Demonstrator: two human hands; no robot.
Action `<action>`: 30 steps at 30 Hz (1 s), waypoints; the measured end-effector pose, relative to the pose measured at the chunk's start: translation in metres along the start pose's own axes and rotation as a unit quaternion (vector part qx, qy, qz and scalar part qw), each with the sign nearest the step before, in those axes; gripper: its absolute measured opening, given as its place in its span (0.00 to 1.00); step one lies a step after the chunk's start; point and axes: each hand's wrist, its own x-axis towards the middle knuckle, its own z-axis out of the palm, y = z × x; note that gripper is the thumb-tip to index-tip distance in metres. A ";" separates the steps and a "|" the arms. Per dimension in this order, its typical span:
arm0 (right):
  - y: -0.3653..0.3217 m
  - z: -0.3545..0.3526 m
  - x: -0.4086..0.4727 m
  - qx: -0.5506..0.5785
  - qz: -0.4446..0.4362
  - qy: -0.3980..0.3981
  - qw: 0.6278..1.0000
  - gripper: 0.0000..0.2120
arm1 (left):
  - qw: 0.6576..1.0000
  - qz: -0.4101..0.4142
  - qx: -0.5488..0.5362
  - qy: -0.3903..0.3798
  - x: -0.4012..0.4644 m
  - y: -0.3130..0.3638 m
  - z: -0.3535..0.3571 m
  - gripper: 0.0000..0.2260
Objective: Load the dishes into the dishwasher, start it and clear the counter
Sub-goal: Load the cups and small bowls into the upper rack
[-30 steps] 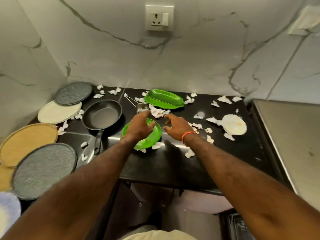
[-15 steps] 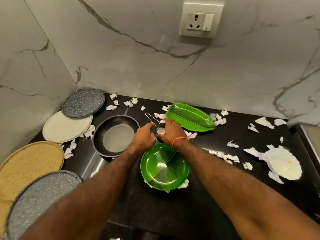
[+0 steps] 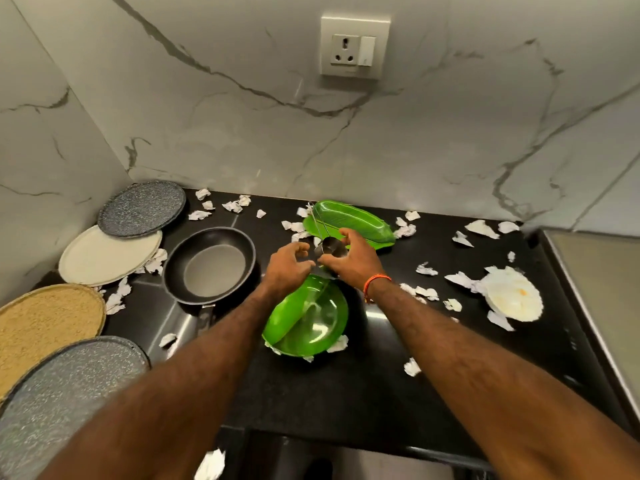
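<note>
head view: small steel cup with wire handle above round green plastic plate
right hand: fingers curled around cup
left hand: fingers loosely curled, beside cup, whether touching it unclear

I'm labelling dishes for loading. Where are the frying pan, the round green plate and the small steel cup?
frying pan [image 3: 214,269]: head view, grey inner base.
round green plate [image 3: 313,323]: head view, inside surface.
small steel cup [image 3: 331,247]: head view, its side.
</note>
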 end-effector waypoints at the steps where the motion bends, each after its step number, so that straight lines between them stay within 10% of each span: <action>1: 0.007 -0.013 -0.013 0.022 0.011 0.004 1.000 0.40 | 0.999 0.010 -0.025 -0.021 -0.008 0.009 0.010 0.26; 15: 0.154 -0.220 -0.251 0.315 0.155 0.122 0.929 0.34 | 0.902 0.038 -0.164 -0.397 -0.172 0.154 0.220 0.32; 19: 0.203 -0.259 -0.324 0.077 0.168 0.319 0.930 0.54 | 0.886 0.109 -0.076 -0.443 -0.228 0.182 0.289 0.32; 24: 0.252 -0.313 -0.420 -0.264 0.200 0.271 0.904 0.35 | 0.851 0.232 0.045 -0.469 -0.290 0.205 0.372 0.34; 30: 0.316 -0.337 -0.507 -0.356 0.277 0.223 0.864 0.19 | 0.771 0.373 0.170 -0.488 -0.353 0.221 0.450 0.34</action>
